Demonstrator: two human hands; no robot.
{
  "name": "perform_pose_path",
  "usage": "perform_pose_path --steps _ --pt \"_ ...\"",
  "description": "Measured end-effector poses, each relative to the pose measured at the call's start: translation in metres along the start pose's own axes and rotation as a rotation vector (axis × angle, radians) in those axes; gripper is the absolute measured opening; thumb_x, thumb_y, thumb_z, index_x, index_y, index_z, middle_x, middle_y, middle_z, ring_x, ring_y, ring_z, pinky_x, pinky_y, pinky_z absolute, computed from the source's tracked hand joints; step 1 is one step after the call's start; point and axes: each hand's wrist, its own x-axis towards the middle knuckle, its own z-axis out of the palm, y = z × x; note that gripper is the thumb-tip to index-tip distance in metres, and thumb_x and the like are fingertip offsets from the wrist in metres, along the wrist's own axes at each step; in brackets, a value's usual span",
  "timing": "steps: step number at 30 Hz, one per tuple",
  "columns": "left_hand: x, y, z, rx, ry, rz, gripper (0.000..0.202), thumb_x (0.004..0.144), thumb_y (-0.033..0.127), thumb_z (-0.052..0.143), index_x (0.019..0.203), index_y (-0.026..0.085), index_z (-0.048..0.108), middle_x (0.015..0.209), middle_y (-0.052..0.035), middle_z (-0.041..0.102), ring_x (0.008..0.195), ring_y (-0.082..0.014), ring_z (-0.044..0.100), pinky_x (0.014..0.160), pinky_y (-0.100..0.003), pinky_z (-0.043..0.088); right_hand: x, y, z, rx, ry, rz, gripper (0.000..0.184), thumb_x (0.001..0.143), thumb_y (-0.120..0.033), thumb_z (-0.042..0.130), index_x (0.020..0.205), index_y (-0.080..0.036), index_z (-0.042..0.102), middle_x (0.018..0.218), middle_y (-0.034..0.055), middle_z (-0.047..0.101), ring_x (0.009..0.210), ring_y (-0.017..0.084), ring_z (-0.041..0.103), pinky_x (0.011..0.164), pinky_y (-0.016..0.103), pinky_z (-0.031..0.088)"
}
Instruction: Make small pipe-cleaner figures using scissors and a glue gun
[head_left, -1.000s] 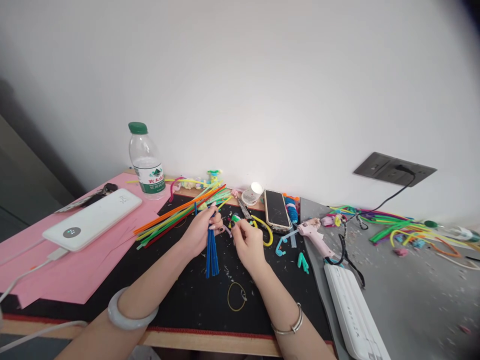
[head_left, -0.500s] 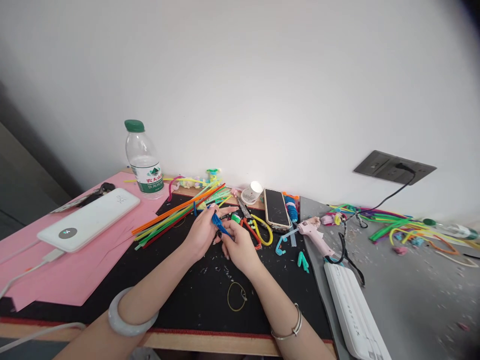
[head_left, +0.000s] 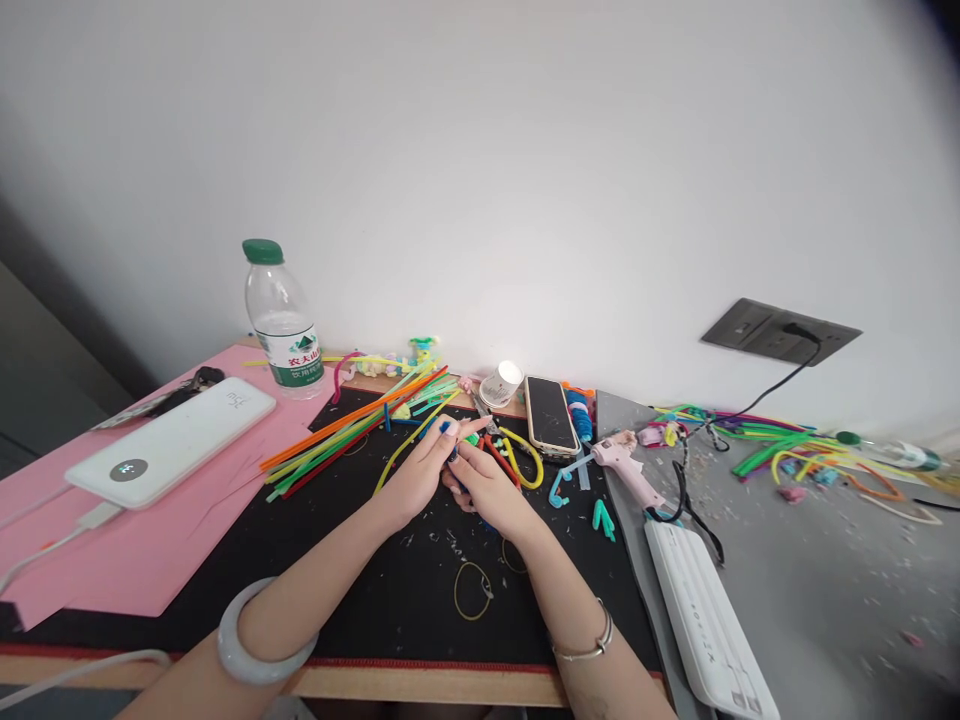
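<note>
My left hand (head_left: 418,468) and my right hand (head_left: 491,488) meet over the black mat (head_left: 360,590). Between their closed fingers is a blue pipe cleaner piece (head_left: 445,427), mostly covered by the fingers. Beyond them lie scissors (head_left: 511,460) with red and yellow about the handles, partly behind my right hand. A bundle of orange, yellow, green and red pipe cleaners (head_left: 337,435) rests left of the hands, with a yellow pipe cleaner (head_left: 397,457) curving beside my left hand. Nearer me, a thin elastic loop (head_left: 472,592) lies on the mat.
At left, a white power bank (head_left: 172,440) sits on pink paper (head_left: 142,555) near a water bottle (head_left: 285,330). A paper cup (head_left: 501,384), phone (head_left: 551,415), pink glue gun (head_left: 630,468) and second power bank (head_left: 709,615) stand or lie to the right.
My hands have drawn closer together and turned, so less of the blue pipe cleaner shows. The yellow pipe cleaner beside my left hand is now more visible. The view has shifted slightly.
</note>
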Motion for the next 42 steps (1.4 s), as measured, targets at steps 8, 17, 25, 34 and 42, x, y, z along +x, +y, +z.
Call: perform_pose_path --steps 8,17,25,34,42 --pt "0.004 0.007 -0.006 0.244 -0.07 0.108 0.023 0.088 0.039 0.051 0.091 0.022 0.066 0.109 -0.0066 0.067 0.104 -0.0229 0.056 0.088 -0.03 0.042 -0.001 -0.001 -0.009 -0.167 0.039 -0.06 0.031 0.09 -0.045 0.042 0.072 -0.02 0.043 0.051 -0.0092 0.028 0.04 0.006 0.02 0.038 0.02 0.018" --pt "0.007 0.015 -0.029 0.816 -0.399 0.214 0.017 0.085 0.029 0.056 0.098 0.027 0.067 0.097 -0.0042 0.068 0.091 -0.0232 0.059 0.081 -0.029 0.041 -0.019 -0.02 -0.036 -0.803 -0.06 -0.088 0.026 0.085 -0.011 0.041 0.061 -0.018 0.049 0.057 -0.0043 0.045 0.055 0.01 0.043 0.056 0.022 0.033" --pt "0.001 0.001 -0.03 0.859 -0.585 0.072 0.03 0.09 0.037 0.047 0.077 0.023 0.07 0.066 -0.0032 0.064 0.059 -0.0186 0.055 0.058 -0.026 0.036 -0.021 -0.018 -0.036 -0.828 -0.139 -0.023 0.025 0.085 -0.018 0.049 0.064 -0.017 0.063 0.058 -0.003 0.055 0.055 0.011 0.047 0.055 0.022 0.034" --pt "0.001 0.009 -0.03 0.667 -0.504 0.053 0.026 0.083 0.035 0.057 0.061 0.023 0.061 0.059 -0.0009 0.057 0.055 -0.0175 0.045 0.053 -0.026 0.029 -0.021 -0.025 -0.051 -0.532 0.018 0.036 0.018 0.079 -0.03 0.06 0.088 -0.015 0.064 0.068 -0.002 0.059 0.061 0.011 0.052 0.056 0.022 0.039" --pt "0.018 0.017 -0.037 0.631 0.16 0.154 0.032 0.079 0.019 0.061 0.051 0.023 0.047 0.049 0.0008 0.047 0.049 -0.0173 0.038 0.052 -0.027 0.02 -0.01 -0.009 -0.063 -1.003 0.72 -0.055 0.02 0.078 -0.017 0.051 0.095 -0.014 0.06 0.086 0.0086 0.064 0.077 0.02 0.059 0.073 0.032 0.045"
